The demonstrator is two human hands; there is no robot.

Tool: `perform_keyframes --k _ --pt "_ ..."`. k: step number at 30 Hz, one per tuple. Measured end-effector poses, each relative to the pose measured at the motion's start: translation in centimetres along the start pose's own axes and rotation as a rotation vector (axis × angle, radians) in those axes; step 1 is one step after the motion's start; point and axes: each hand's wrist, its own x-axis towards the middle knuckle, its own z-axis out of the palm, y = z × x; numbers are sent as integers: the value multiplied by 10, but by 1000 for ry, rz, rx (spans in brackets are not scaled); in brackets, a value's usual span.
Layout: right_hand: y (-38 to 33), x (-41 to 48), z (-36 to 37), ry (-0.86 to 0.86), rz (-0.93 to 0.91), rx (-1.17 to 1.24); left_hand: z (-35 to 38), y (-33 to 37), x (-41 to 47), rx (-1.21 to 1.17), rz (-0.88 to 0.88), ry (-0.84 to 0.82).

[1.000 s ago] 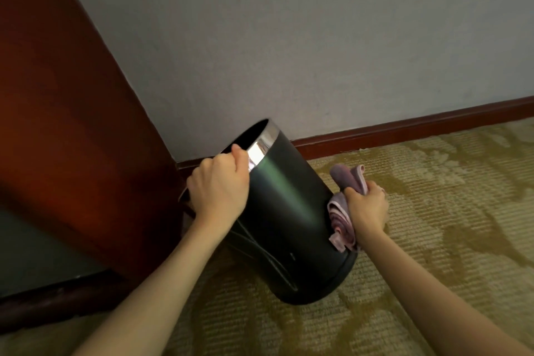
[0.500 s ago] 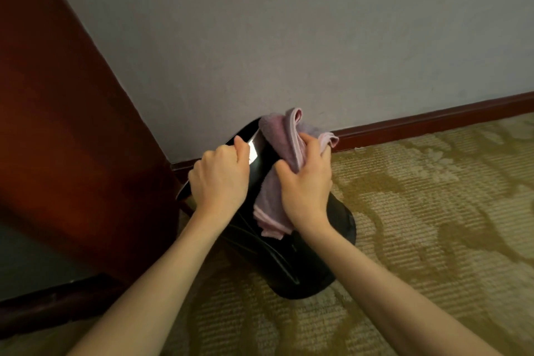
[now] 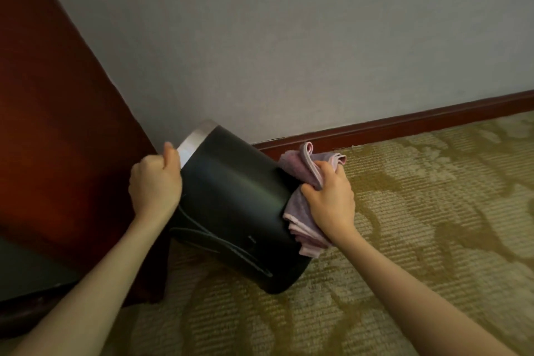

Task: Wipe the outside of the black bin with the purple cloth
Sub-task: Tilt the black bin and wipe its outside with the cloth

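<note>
- Bin [image 3: 231, 199]: black, on carpet [image 3: 433, 211], tilted, rim up-left toward the wall.
- Left hand [image 3: 154, 185]: grips the rim.
- Right hand [image 3: 329, 199]: presses bunched purple cloth [image 3: 300, 211] against the bin's right flank.

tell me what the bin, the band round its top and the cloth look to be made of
Bin: black, with a smooth semi-gloss wall that shows a soft sheen; painted metal or plastic, the look leaves it open.
Band: likely brushed or polished metal; silver and brightly reflective.
Cloth: soft napped fabric, perhaps terry or microfibre; matte purple, bunched in floppy folds.
</note>
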Motion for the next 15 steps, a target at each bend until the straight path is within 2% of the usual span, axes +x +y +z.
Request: perform_keyframes --k 4,8,12,15 --pt "2 1 2 -19 20 -13 -11 -13 -15 -39 95 -11" --pt "-5 18 -1 -113 148 69 -16 -10 -22 -62 145 -49" --pt "-13 35 -4 -230 216 63 -21 -5 -37 -104 274 -41" --pt "-26 38 -6 -243 228 143 -26 -1 -47 -141 373 -59"
